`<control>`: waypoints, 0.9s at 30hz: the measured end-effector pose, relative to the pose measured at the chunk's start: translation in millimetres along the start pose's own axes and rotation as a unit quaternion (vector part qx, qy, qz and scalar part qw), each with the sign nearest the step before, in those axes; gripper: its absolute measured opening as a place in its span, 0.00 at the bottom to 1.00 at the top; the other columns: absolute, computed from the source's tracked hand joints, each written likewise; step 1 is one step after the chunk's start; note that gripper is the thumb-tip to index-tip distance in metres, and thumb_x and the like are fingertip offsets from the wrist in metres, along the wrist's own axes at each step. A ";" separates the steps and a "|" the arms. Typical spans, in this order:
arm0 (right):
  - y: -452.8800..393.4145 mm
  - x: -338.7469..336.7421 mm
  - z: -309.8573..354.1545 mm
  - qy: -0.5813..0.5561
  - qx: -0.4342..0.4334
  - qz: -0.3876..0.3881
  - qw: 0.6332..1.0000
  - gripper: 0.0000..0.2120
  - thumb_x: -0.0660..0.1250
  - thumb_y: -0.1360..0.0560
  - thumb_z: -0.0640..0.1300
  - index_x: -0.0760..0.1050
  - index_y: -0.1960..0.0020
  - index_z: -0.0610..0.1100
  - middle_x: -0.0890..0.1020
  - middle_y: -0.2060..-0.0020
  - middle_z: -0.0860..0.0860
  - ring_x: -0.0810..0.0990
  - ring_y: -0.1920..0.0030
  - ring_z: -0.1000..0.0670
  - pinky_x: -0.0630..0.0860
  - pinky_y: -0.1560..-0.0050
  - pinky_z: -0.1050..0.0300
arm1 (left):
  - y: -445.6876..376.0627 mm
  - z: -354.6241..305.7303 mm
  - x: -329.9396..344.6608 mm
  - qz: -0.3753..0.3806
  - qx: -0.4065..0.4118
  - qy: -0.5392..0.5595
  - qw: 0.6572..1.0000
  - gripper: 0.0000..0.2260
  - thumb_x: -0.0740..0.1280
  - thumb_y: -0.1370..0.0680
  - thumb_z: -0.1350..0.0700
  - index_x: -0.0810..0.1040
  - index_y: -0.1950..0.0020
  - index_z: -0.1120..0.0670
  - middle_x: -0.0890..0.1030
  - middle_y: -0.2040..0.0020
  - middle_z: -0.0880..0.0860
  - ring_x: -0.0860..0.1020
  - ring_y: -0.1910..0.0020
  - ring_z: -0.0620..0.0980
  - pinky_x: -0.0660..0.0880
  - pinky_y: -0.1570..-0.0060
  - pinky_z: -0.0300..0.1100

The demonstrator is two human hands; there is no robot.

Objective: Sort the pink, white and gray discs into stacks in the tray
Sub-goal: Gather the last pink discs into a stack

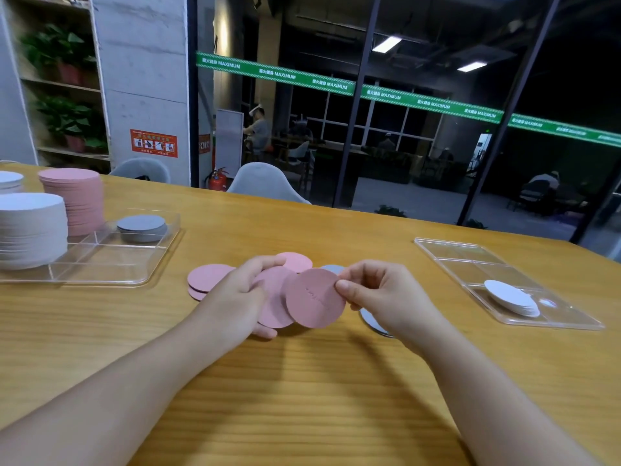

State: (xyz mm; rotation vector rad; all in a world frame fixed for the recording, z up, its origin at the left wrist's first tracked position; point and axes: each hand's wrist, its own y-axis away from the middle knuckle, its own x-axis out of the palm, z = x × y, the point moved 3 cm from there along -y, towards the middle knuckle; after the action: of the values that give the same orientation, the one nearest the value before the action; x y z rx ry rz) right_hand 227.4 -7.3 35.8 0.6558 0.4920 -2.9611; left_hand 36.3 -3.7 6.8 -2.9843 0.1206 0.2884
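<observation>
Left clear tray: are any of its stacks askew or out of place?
Mostly tidy. The low gray disc stack in the left clear plastic tray has its top disc shifted off the ones beneath. The tall pink disc stack and white disc stack look straight.

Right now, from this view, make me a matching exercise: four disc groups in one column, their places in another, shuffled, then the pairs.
Things:
1. tall pink stack
2. gray stack
3. small white stack
4. pink disc

Places:
A. in the right tray
B. pinched by the right hand
C. far compartment of the left tray, beside the white pile
D. left tray, compartment nearest the table's middle

Pairs: 1-C, 2-D, 3-A, 4-B
</observation>
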 end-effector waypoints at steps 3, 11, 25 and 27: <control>-0.7 8.7 -9.6 0.041 0.019 -0.018 0.999 0.07 0.68 0.26 0.38 0.78 0.62 0.46 0.80 0.70 0.51 0.75 0.70 0.54 0.73 0.67 0.64 | -0.2 0.4 1.1 0.009 0.010 0.002 1.000 0.13 0.58 0.19 0.54 0.73 0.37 0.44 0.71 0.35 0.48 0.79 0.53 0.46 0.81 0.63 0.44; 0.8 39.8 -11.0 0.055 -0.028 0.000 0.998 0.09 0.68 0.26 0.41 0.77 0.63 0.52 0.78 0.74 0.60 0.74 0.71 0.61 0.70 0.66 0.69 | -4.4 6.4 0.2 0.030 0.061 -0.093 0.993 0.20 0.66 0.24 0.60 0.70 0.40 0.37 0.72 0.42 0.47 0.83 0.66 0.51 0.81 0.62 0.47; -36.6 61.8 -32.3 0.462 -0.050 -0.032 0.885 0.17 0.52 0.20 0.51 0.71 0.36 0.48 0.71 0.37 0.52 0.62 0.38 0.48 0.60 0.38 0.54 | -34.4 13.3 -74.4 -0.257 0.053 -0.099 0.960 0.18 0.59 0.22 0.63 0.70 0.34 0.48 0.70 0.43 0.47 0.68 0.46 0.46 0.63 0.50 0.38; -43.5 66.8 -31.7 0.474 -0.051 -0.007 0.879 0.18 0.49 0.20 0.49 0.70 0.35 0.49 0.69 0.35 0.53 0.61 0.35 0.48 0.58 0.38 0.52 | -36.6 18.6 -72.3 -0.246 0.046 -0.102 0.963 0.17 0.59 0.21 0.63 0.70 0.35 0.49 0.70 0.42 0.46 0.68 0.45 0.46 0.63 0.49 0.38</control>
State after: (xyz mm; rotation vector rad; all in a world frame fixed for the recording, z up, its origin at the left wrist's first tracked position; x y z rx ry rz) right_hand 173.7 44.2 -6.9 2.0698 0.6719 -2.3803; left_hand -34.5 39.9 7.8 -2.7483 -0.6019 0.5031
